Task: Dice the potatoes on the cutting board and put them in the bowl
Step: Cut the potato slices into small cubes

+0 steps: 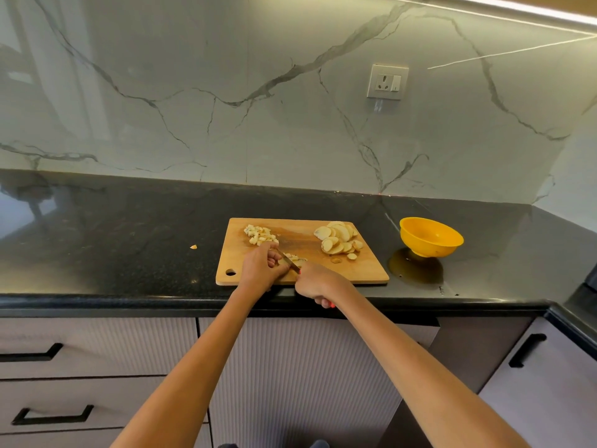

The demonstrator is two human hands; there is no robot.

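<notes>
Black stone surface (129,240) carries a cutting board (361,270). Left hand (261,266) pins wet, slippery potato slices (292,258); right hand (315,282) grips the knife (287,257), whose handle is the safe hold.

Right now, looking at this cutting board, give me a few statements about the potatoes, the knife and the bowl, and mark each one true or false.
1. The yellow bowl stands on the counter to the right of the wooden cutting board. True.
2. The diced potato pile already lies in the bowl. False: it sits at the board's far left corner, and the bowl looks empty.
3. The right hand grips the knife. True.
4. The potato slices lie on the counter. False: they are heaped on the board's right side.
5. The left hand holds potato by the blade. True.
</notes>
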